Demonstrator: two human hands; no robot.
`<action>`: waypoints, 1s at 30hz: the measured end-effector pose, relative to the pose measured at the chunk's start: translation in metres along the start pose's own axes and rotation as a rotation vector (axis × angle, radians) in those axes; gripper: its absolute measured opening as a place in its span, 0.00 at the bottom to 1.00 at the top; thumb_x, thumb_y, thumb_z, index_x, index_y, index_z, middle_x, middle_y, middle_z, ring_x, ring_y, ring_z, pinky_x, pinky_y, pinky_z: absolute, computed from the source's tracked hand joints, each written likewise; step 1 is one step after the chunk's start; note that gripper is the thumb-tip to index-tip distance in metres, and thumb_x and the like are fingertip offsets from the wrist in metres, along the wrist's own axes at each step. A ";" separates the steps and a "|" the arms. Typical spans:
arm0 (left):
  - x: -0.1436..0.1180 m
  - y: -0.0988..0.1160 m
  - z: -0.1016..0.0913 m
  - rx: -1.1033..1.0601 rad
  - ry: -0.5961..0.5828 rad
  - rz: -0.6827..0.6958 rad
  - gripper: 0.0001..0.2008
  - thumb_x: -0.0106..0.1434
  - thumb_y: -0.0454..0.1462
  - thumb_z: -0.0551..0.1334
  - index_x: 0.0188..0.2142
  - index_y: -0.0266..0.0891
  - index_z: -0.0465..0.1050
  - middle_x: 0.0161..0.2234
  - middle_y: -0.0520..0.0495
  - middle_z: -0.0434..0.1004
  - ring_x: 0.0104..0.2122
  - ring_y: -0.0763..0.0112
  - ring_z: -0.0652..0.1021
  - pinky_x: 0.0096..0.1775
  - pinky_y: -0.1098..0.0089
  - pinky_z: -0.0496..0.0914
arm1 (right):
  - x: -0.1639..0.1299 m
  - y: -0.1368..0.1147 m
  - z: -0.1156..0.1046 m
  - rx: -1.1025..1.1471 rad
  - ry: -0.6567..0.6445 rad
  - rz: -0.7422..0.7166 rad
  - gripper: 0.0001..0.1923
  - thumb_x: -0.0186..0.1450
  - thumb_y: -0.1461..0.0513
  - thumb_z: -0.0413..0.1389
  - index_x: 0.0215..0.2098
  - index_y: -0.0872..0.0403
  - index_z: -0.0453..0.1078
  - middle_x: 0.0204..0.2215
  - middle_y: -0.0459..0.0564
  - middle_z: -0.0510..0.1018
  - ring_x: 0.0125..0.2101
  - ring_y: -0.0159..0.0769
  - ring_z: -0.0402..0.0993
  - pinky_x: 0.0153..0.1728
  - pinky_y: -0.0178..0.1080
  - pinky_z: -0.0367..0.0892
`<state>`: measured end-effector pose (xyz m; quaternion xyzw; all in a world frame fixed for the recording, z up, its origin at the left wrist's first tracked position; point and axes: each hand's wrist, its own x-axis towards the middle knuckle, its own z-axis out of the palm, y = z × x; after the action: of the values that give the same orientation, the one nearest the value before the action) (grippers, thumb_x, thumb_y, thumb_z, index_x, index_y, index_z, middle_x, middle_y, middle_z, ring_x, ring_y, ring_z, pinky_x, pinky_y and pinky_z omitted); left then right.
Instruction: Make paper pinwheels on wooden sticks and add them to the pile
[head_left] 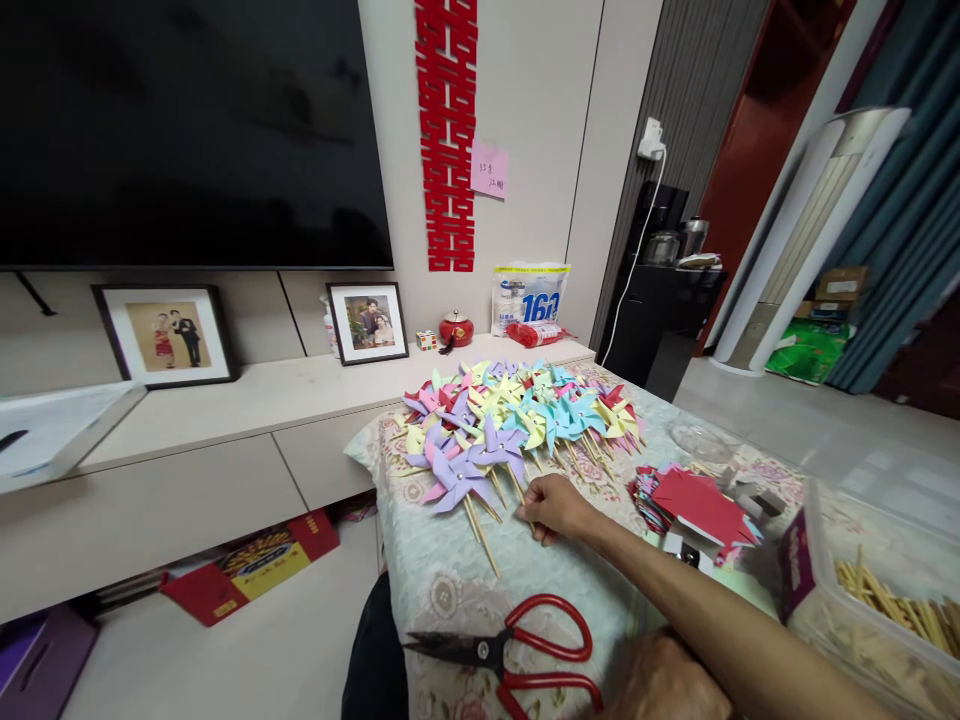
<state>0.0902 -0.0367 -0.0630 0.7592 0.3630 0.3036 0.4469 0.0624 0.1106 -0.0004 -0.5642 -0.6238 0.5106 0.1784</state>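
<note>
My right hand (553,508) reaches across the table with its fingers pinched round the wooden stick of a purple paper pinwheel (500,447), which lies at the near edge of a large heap. A second purple pinwheel (457,478) rests beside it, its stick pointing toward me. The heap of pinwheels (525,405) is purple, yellow, blue, pink and red. My left hand (667,680) is at the bottom edge, partly under my right forearm; its fingers are hidden. Red-handled scissors (491,650) lie to its left, blades pointing left.
Coloured paper squares (697,505) lie on the floral tablecloth (450,560), right of my forearm. A clear plastic box (870,610) of wooden sticks stands at the right. Behind is a low cabinet (225,420) with framed photos (367,322), a red pot (456,328) and a plastic bag (529,295).
</note>
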 end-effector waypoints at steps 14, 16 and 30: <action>0.000 0.001 -0.007 -0.069 -0.078 0.013 0.12 0.70 0.43 0.58 0.50 0.47 0.73 0.55 0.44 0.72 0.48 0.63 0.76 0.48 0.60 0.74 | -0.005 0.005 -0.005 -0.014 -0.041 -0.020 0.11 0.58 0.63 0.64 0.24 0.53 0.65 0.10 0.38 0.71 0.12 0.28 0.69 0.15 0.27 0.65; -0.005 0.003 -0.012 -0.086 -0.077 0.008 0.12 0.69 0.42 0.59 0.50 0.47 0.73 0.55 0.43 0.72 0.48 0.63 0.76 0.48 0.59 0.74 | -0.006 0.006 -0.006 -0.018 -0.047 -0.013 0.10 0.57 0.64 0.64 0.24 0.53 0.66 0.10 0.38 0.70 0.13 0.28 0.69 0.15 0.26 0.65; 0.000 0.011 -0.002 0.111 -0.205 -0.263 0.12 0.51 0.30 0.66 0.31 0.50 0.84 0.29 0.46 0.83 0.33 0.58 0.79 0.34 0.65 0.72 | -0.013 0.008 -0.006 -0.042 -0.028 -0.008 0.09 0.58 0.68 0.60 0.22 0.54 0.66 0.08 0.38 0.69 0.11 0.26 0.65 0.14 0.26 0.61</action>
<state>0.0917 -0.0394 -0.0527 0.7556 0.4281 0.1430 0.4747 0.0747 0.1008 -0.0001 -0.5581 -0.6391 0.5045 0.1600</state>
